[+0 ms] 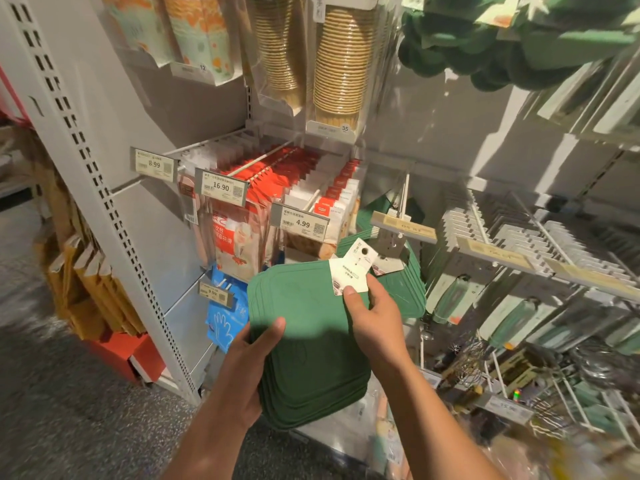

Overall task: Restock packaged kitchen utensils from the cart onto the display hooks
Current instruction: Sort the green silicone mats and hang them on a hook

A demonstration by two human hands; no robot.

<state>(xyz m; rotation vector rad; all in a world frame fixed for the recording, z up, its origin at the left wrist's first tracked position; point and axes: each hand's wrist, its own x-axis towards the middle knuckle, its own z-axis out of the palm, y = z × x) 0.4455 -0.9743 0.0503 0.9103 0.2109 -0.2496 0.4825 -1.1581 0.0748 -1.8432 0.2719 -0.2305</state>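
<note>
I hold a stack of several square green mats (pixel 304 341) in front of the shelving. My left hand (pixel 247 365) grips the stack's left edge, thumb on top. My right hand (pixel 372 317) pinches the white hang tag (pixel 351 268) at the top mat's upper right corner; the tag has a punched hole. Just beyond the tag a display hook (pixel 401 199) with a beige label strip sticks out, and more green mats (pixel 401 285) hang on it behind my right hand.
To the left hang red and white packets (pixel 277 188) with price tags 8.99, 16.90 and 4.99, and blue glove packs (pixel 225 313) below. Paper cup stacks (pixel 339 64) hang above. To the right are hooks with pale green utensils (pixel 512 317) and whisks (pixel 471 362). No cart is in view.
</note>
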